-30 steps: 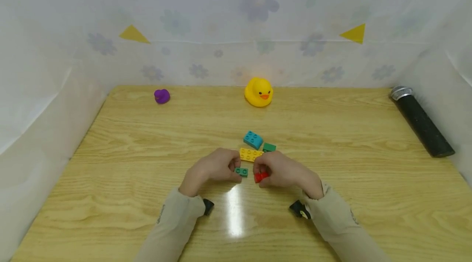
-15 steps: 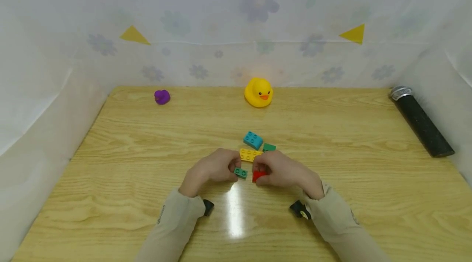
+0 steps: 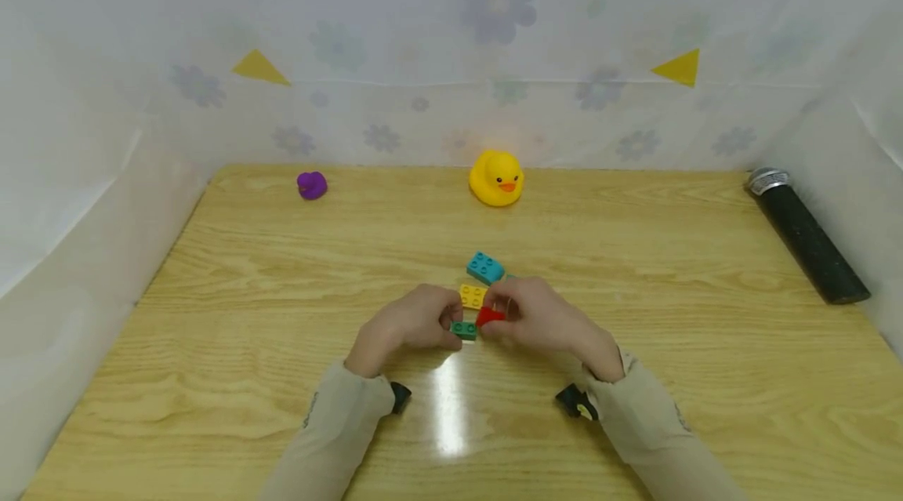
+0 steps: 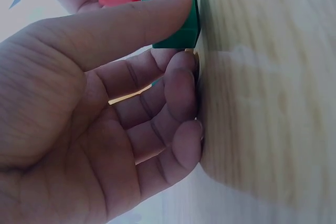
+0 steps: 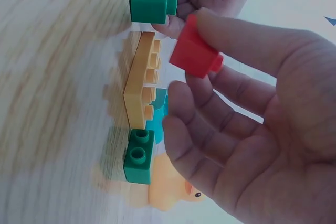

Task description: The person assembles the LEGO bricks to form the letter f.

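Observation:
Between thumb and fingers my left hand (image 3: 416, 317) pinches a green two-stud brick (image 3: 463, 330) standing on the table, its studs up. My right hand (image 3: 543, 317) holds a red brick (image 3: 490, 317) above the table, tilted, just right of the green one; the right wrist view shows a gap between the red brick (image 5: 195, 50) and the held green brick (image 5: 150, 1). Behind them lies a yellow brick (image 3: 472, 296), partly hidden by my right hand. A second green brick (image 5: 140, 157) lies near the yellow brick's end (image 5: 137, 85).
A blue brick (image 3: 484, 267) lies behind the yellow one. Farther back on the table (image 3: 247, 266) are a yellow duck (image 3: 497, 179) and a purple duck (image 3: 312, 185). A black microphone (image 3: 811, 242) lies along the right side.
My right hand has lifted the red brick and moved it slightly back and left, tilting it. The green brick in my left hand turned a little and is level again.

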Tool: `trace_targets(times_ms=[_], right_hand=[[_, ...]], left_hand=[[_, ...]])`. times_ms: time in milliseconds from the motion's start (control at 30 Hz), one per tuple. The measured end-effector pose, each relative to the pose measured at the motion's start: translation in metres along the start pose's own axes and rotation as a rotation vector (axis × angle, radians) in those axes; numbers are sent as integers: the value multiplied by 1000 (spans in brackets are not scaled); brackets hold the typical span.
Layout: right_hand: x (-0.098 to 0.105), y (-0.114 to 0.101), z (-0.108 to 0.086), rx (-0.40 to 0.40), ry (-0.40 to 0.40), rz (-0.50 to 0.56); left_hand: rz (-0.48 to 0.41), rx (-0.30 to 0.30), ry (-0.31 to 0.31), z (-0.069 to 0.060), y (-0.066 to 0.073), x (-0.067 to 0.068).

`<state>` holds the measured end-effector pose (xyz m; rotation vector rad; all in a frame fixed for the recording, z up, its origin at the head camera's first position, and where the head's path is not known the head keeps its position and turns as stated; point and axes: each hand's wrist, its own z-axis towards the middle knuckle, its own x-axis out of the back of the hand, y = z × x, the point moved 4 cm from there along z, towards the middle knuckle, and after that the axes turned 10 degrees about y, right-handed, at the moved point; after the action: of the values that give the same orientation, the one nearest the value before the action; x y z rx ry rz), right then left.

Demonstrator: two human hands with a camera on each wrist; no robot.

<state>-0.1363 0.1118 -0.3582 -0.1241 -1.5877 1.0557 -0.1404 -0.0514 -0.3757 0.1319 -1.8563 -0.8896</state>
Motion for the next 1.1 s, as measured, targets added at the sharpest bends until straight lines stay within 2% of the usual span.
trace_targets(times_ms=[200, 400, 833, 1100], right_hand=[[2, -1, 1, 37, 63, 26], [2, -2, 2, 62, 91, 33], [-2, -6, 2, 89, 87, 31], [-8, -6, 3, 49, 82, 67]], left_hand=[[17, -20, -2, 1, 1, -1], [29, -24, 2, 1, -1, -2], [32, -32, 36, 3, 0, -4], [29, -15, 40, 2, 2, -5]])
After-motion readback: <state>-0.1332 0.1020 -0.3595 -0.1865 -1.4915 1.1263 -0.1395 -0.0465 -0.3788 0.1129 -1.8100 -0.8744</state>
